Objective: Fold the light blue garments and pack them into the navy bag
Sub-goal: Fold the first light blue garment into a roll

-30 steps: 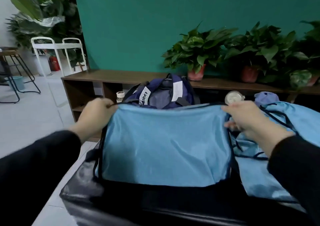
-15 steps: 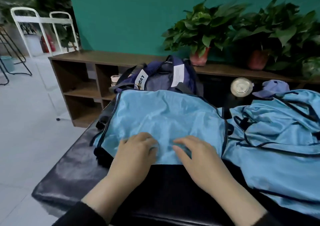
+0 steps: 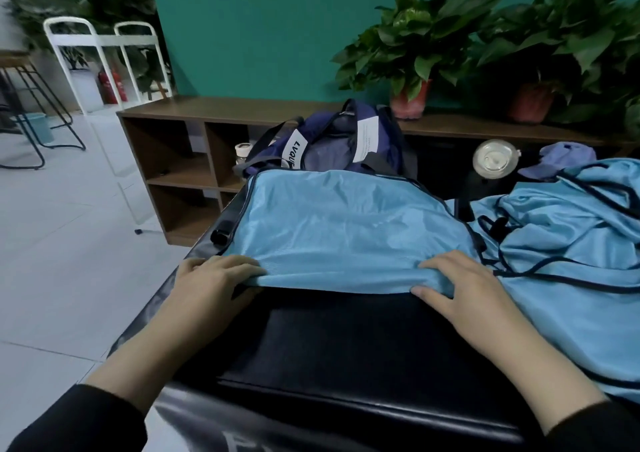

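A folded light blue garment [image 3: 343,230] with dark piping lies flat on a black padded bench [image 3: 339,344]. My left hand [image 3: 211,285] grips its near left edge, thumb tucked under the fabric. At the near right edge my right hand [image 3: 464,289] holds the cloth the same way, the fold bunched over my thumb. Behind the garment stands the navy bag [image 3: 332,143], with white labels and its top open. More light blue garments [image 3: 571,243] lie in a loose heap on the bench to the right.
A brown wooden shelf unit [image 3: 180,160] runs along the teal wall, with potted plants [image 3: 415,53] on top. A clear lidded jar [image 3: 495,157] and a purple cap [image 3: 561,157] sit behind the heap. White metal rack [image 3: 100,56] and stool stand at far left on the tiled floor.
My hands have slid apart from the middle of the garment to its near corners and taken hold of the front edge. A second ago they held its far edge up.
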